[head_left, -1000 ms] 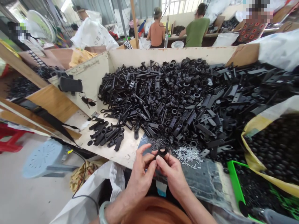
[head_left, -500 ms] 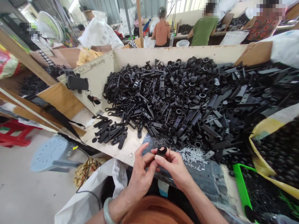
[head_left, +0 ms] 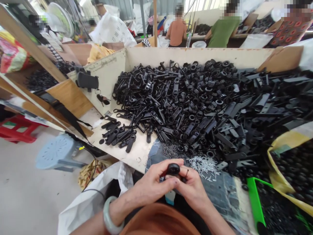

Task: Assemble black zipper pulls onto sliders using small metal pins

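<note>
A black plastic part with a rounded end (head_left: 173,169) is held between my two hands, close to my body. My left hand (head_left: 157,179) is closed round its left side, thumb across the front. From the right, my right hand (head_left: 193,186) grips the same part, with its lower end hidden by the fingers. Just beyond the hands lie a heap of silver pins (head_left: 204,165) and a patch of small dark pieces (head_left: 171,150). Several finished-looking black handle parts (head_left: 119,135) lie in a small group to the left.
A large pile of black plastic parts (head_left: 181,98) fills the walled bench (head_left: 195,54). At right stand a green bin (head_left: 253,202) and a yellow-edged sack (head_left: 276,160). A blue stool (head_left: 55,150) is at left; keys (head_left: 102,99) hang on the side wall. Other people work in back.
The ring-shaped opening of the black part no longer faces up; its rounded end shows now. My left hand has closed further round it, and the view has shifted slightly.
</note>
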`<action>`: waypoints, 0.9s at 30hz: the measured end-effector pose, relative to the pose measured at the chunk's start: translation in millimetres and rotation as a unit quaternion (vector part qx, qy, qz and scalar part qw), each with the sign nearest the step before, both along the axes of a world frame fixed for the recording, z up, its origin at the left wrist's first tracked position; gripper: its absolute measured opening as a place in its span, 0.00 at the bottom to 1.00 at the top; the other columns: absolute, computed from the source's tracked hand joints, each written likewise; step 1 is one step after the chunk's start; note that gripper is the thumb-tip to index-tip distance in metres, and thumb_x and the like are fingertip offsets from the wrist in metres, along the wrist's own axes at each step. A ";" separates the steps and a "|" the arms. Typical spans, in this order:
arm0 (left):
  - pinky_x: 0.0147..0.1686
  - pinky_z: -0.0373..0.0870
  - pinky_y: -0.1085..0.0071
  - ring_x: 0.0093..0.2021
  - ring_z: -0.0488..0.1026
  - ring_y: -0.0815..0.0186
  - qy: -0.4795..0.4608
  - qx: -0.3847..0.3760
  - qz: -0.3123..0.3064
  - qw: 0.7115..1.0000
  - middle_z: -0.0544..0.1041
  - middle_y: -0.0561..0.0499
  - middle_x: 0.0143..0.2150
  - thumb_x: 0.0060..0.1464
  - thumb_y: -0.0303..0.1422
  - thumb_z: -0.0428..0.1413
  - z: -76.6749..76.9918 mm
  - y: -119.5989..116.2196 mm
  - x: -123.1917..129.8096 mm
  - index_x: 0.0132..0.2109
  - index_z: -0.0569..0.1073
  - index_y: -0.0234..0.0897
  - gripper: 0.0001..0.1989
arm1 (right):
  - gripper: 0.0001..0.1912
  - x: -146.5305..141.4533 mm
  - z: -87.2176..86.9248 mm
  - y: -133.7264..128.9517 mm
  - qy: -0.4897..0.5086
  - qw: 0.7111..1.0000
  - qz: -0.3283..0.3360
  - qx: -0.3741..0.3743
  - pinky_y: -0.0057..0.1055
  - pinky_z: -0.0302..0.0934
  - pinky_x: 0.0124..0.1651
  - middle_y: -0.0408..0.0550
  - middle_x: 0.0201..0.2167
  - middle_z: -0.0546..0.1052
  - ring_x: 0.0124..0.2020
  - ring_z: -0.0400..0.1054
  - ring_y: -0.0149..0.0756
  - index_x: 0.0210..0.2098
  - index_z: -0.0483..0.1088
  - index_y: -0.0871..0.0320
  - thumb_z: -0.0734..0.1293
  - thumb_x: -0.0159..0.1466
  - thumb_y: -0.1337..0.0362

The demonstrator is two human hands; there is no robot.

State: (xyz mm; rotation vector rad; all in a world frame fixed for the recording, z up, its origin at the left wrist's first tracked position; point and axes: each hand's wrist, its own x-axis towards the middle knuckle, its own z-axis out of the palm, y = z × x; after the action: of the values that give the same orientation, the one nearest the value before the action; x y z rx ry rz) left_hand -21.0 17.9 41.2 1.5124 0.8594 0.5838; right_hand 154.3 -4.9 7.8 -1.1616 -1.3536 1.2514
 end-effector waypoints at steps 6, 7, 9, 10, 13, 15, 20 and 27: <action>0.61 0.69 0.56 0.61 0.73 0.50 -0.021 -0.065 0.011 0.998 0.77 0.44 0.62 0.60 0.34 0.59 3.2 -5.1 8.6 0.60 0.76 0.39 0.21 | 0.17 -1.8 -6.7 -11.7 -0.022 0.999 -0.029 0.001 0.30 0.60 0.29 0.44 0.19 0.71 0.24 0.62 0.35 0.22 0.79 0.56 0.75 0.58 0.50; 0.61 0.70 0.56 0.60 0.73 0.50 -0.018 -0.071 0.011 0.997 0.77 0.44 0.62 0.60 0.34 0.59 3.4 -6.5 7.8 0.59 0.77 0.39 0.21 | 0.17 -2.8 -7.9 -13.7 -0.019 0.999 -0.031 -0.007 0.31 0.61 0.30 0.44 0.19 0.72 0.24 0.63 0.35 0.22 0.79 0.56 0.75 0.58 0.50; 0.61 0.69 0.55 0.60 0.73 0.51 -0.004 -0.073 0.010 0.997 0.78 0.45 0.61 0.60 0.33 0.58 3.7 -8.8 5.6 0.59 0.77 0.39 0.20 | 0.16 -5.6 -9.5 -17.3 -0.010 0.999 -0.029 -0.023 0.31 0.61 0.31 0.45 0.20 0.73 0.25 0.64 0.36 0.22 0.78 0.57 0.75 0.57 0.51; 0.61 0.69 0.54 0.60 0.73 0.51 0.004 -0.072 0.009 0.997 0.79 0.45 0.60 0.60 0.33 0.58 3.6 -9.5 4.6 0.58 0.77 0.39 0.20 | 0.17 -7.1 -9.9 -18.8 -0.002 0.999 -0.027 -0.033 0.32 0.62 0.31 0.45 0.20 0.73 0.25 0.65 0.36 0.21 0.77 0.57 0.75 0.57 0.51; 0.62 0.67 0.54 0.60 0.73 0.52 0.008 -0.075 0.010 0.997 0.80 0.44 0.57 0.61 0.33 0.57 1.3 -10.5 3.8 0.57 0.78 0.39 0.18 | 0.19 -10.8 -10.4 -20.7 0.033 0.996 -0.023 -0.074 0.31 0.61 0.31 0.43 0.17 0.71 0.25 0.64 0.35 0.17 0.74 0.57 0.77 0.54 0.52; 0.62 0.68 0.55 0.61 0.72 0.52 -0.013 -0.101 0.004 0.995 0.78 0.44 0.60 0.61 0.34 0.58 -1.6 -9.8 4.9 0.60 0.76 0.40 0.21 | 0.20 -11.7 -10.3 -18.3 0.073 0.990 -0.021 -0.120 0.30 0.59 0.29 0.42 0.17 0.69 0.23 0.62 0.33 0.17 0.73 0.58 0.78 0.53 0.51; 0.56 0.73 0.59 0.69 0.63 0.50 -0.133 -0.210 0.070 0.966 0.60 0.43 0.73 0.56 0.39 0.64 -9.4 -1.8 2.4 0.71 0.59 0.51 0.39 | 0.24 -7.1 -7.0 3.6 0.206 0.950 -0.077 -0.223 0.24 0.45 0.21 0.38 0.16 0.66 0.17 0.49 0.23 0.29 0.79 0.60 0.78 0.51 0.44; 0.37 0.74 0.70 0.36 0.75 0.67 -0.112 -0.188 0.162 0.962 0.74 0.54 0.36 0.54 0.39 0.66 -17.3 4.1 -3.3 0.66 0.61 0.42 0.36 | 0.26 -12.9 -1.5 30.8 0.193 0.951 -0.072 -0.230 0.23 0.38 0.18 0.33 0.15 0.56 0.17 0.43 0.22 0.29 0.79 0.61 0.78 0.50 0.42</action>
State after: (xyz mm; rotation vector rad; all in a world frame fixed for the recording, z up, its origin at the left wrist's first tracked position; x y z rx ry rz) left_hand -24.3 22.0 23.9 0.9481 0.9836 0.7655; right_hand 141.4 25.9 6.3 -1.2174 -0.6917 1.6353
